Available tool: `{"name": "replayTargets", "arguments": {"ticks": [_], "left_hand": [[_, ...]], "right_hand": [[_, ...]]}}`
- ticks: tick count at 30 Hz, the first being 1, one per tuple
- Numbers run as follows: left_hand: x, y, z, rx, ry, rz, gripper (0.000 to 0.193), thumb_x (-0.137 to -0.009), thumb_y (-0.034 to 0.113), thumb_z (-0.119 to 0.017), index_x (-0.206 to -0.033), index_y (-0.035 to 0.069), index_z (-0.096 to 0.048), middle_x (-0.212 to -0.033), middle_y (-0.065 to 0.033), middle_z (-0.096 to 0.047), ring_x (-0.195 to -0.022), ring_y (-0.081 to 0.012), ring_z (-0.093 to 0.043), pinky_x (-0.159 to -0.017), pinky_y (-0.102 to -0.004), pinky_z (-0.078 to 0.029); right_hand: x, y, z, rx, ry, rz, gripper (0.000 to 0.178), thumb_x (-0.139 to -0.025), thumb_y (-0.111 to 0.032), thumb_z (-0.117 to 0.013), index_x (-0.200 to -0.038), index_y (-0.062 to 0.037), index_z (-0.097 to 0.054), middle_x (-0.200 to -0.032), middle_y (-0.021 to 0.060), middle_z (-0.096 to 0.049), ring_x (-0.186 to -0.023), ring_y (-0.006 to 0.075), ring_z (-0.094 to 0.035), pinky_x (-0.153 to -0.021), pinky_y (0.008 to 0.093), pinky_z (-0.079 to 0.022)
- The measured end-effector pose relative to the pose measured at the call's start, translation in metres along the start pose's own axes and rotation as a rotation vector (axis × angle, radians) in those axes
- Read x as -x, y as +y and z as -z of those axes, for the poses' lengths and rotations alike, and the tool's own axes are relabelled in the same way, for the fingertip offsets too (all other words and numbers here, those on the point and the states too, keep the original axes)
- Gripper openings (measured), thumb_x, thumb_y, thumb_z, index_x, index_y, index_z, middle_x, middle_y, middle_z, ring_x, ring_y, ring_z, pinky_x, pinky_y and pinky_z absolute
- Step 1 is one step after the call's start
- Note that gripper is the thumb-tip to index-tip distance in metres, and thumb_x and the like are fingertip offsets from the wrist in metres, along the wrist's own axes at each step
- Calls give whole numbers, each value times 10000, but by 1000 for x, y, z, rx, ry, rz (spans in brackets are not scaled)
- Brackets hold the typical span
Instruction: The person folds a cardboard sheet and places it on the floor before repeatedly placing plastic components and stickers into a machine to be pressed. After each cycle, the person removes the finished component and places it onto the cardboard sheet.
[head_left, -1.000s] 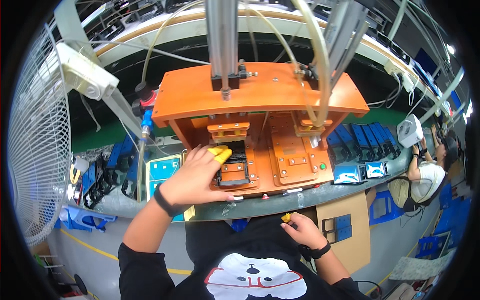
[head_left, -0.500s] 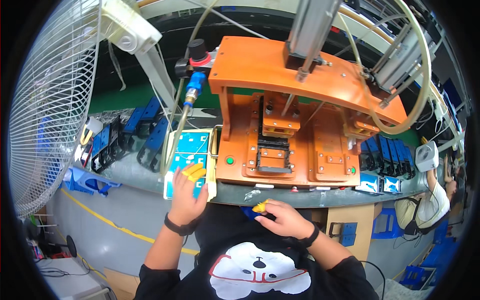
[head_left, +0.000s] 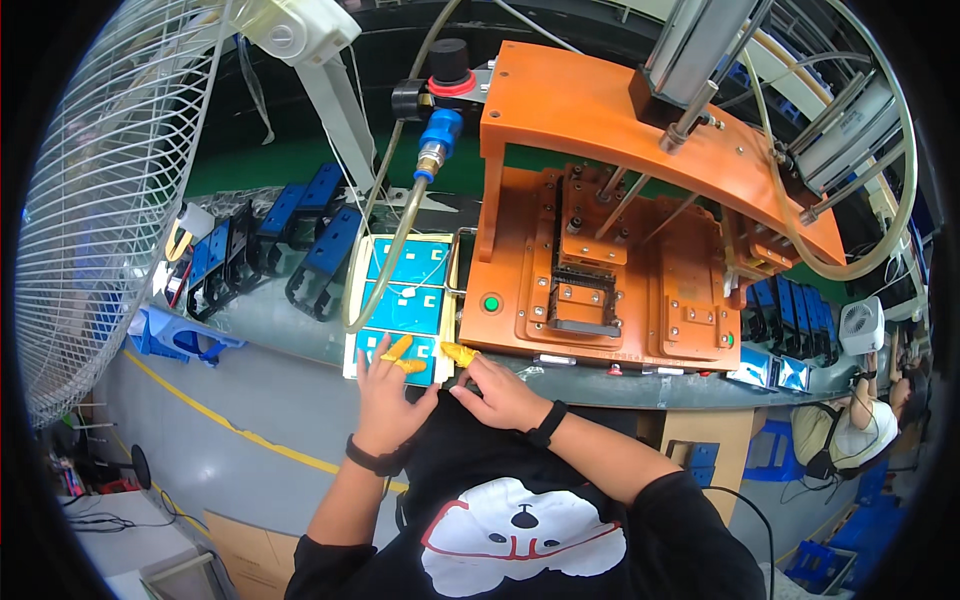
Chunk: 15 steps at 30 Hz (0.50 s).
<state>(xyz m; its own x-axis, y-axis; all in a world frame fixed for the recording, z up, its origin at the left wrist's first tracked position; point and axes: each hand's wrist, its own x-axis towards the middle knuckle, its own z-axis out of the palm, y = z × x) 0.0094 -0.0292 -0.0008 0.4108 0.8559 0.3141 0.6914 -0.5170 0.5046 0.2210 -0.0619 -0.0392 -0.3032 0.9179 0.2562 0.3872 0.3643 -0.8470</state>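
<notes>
A pale sheet carrying blue adhesive-looking panels with small white cut-outs lies on the bench left of the orange press. My left hand rests over the nearest blue panel, its fingers stretched and spread, with yellow finger cots on some of them. At the sheet's near right edge is my right hand, also with yellow finger cots. Its fingers point left toward the panel, thumb apart, and nothing shows in it. Whether its fingertips touch the sheet I cannot tell. A black frame-like part sits in the press's left fixture.
Blue and black brackets stand on the bench at left, with more at right. A caged fan fills the left side. An air hose hangs over the sheet. Another person sits at far right.
My right hand has moved left from in front of the press to the sheet's edge. My left hand stays over the nearest panel. The whole view has shifted slightly.
</notes>
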Motion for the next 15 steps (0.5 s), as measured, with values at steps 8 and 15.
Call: {"name": "replayTargets", "arguments": {"ticks": [8, 15], "left_hand": [[-43, -72, 50, 288, 53, 365, 208, -843, 112, -731, -1023, 19, -682, -1005, -125, -713, -899, -240, -661, -831, -352, -494], [-38, -180, 142, 178, 582, 283, 364, -972, 84, -621, -1293, -51, -518, -1229, -149, -622, -1133, -222, -599, -1004, -329, -442]], "right_hand": [[-1, -3, -1, 228, 53, 119, 396, -926, -334, -625, -1063, 31, -555, -1054, 210, -596, -1015, 396, -588, -899, 454, -487], [14, 2, 0, 219, 26, 175, 461, -905, -304, -643, -1206, 23, -518, -1115, 217, -550, -1002, 411, -578, -883, 462, -490]]}}
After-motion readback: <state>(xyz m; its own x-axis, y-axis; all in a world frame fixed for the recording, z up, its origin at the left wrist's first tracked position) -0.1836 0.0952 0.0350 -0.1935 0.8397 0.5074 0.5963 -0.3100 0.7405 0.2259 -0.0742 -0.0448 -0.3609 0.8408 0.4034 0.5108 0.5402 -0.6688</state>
